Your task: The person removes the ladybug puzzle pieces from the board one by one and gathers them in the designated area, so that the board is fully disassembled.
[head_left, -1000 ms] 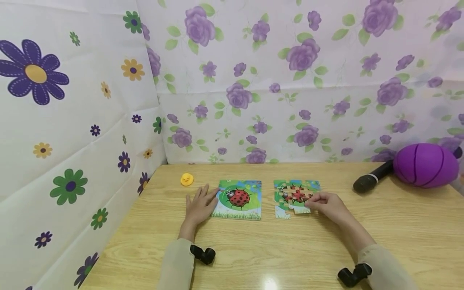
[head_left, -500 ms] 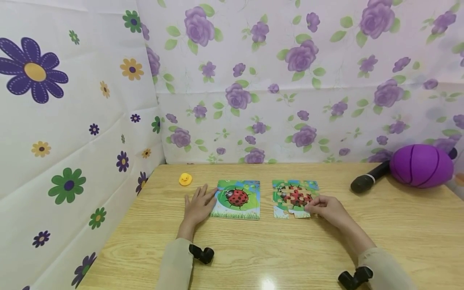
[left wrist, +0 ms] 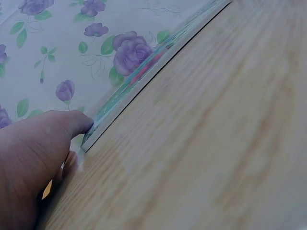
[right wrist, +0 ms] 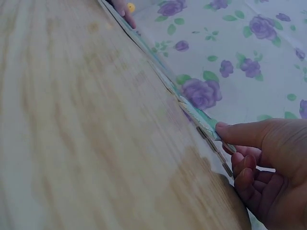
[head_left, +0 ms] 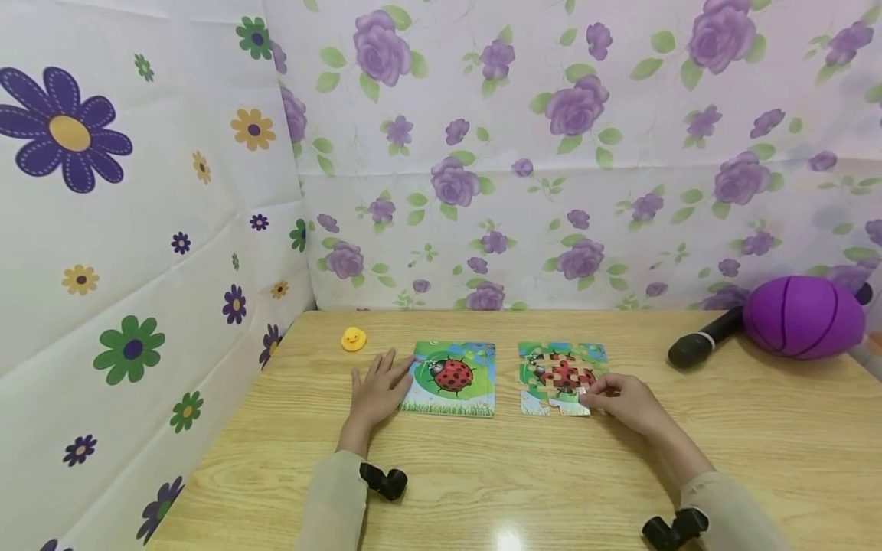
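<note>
A ladybug picture board (head_left: 448,379) lies flat on the table. My left hand (head_left: 377,389) rests at its left edge with fingers spread, and in the left wrist view the thumb (left wrist: 79,122) touches the board's corner. To the right lies a ladybug jigsaw puzzle (head_left: 540,379), its interlocking pieces partly joined, with gaps showing between some. My right hand (head_left: 623,399) pinches a puzzle piece (head_left: 573,408) with grass on it at the lower right of the jigsaw. In the right wrist view the thumb lies on top of the piece's edge, which sits slightly raised.
A small yellow duck toy (head_left: 354,339) sits beyond the left hand. At the back right are a black microphone (head_left: 696,347) and a purple ball (head_left: 802,317). Flowered cloth (head_left: 427,252) hangs behind the wooden table (head_left: 448,490) and along its left side.
The grassy piece in my right hand has come down from a tilt to lie nearly level, lower along the jigsaw's bottom edge. My left hand stays beside the picture board.
</note>
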The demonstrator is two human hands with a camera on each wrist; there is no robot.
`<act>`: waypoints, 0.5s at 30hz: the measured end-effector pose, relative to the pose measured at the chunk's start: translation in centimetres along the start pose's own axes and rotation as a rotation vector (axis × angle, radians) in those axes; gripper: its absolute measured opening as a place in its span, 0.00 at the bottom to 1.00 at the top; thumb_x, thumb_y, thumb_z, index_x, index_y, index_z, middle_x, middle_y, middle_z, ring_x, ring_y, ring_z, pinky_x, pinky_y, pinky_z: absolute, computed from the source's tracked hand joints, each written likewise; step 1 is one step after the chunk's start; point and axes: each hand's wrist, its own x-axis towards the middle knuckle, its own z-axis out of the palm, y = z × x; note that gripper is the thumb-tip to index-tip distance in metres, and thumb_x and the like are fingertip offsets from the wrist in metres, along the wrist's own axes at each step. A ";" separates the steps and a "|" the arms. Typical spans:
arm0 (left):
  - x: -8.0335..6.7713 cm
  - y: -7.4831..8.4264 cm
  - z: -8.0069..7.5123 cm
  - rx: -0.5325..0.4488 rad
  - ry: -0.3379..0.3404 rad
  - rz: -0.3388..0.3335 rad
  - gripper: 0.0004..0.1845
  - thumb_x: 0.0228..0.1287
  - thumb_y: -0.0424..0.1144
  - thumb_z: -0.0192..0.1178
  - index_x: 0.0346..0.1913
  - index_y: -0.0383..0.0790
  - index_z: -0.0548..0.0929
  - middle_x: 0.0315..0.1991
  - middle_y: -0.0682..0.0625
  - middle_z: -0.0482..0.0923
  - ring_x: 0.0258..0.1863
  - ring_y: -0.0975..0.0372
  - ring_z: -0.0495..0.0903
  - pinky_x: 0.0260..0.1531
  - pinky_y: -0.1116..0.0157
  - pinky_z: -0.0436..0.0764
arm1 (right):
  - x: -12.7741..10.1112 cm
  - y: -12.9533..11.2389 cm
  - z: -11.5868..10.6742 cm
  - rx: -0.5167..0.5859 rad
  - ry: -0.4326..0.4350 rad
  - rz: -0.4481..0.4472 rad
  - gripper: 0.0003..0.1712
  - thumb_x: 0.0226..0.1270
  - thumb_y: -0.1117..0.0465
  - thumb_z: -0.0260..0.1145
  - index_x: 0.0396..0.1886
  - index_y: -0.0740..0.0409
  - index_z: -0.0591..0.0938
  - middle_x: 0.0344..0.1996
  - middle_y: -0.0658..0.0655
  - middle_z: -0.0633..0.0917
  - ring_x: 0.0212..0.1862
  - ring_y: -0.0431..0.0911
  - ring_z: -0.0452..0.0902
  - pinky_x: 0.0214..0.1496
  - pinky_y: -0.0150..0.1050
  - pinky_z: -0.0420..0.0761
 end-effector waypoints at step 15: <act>0.2 -0.1 0.0 0.006 -0.012 -0.003 0.25 0.76 0.52 0.45 0.72 0.55 0.67 0.79 0.43 0.49 0.79 0.44 0.43 0.71 0.32 0.27 | 0.2 0.3 0.2 -0.078 -0.013 -0.024 0.17 0.62 0.49 0.70 0.32 0.60 0.83 0.25 0.52 0.81 0.28 0.40 0.69 0.28 0.31 0.71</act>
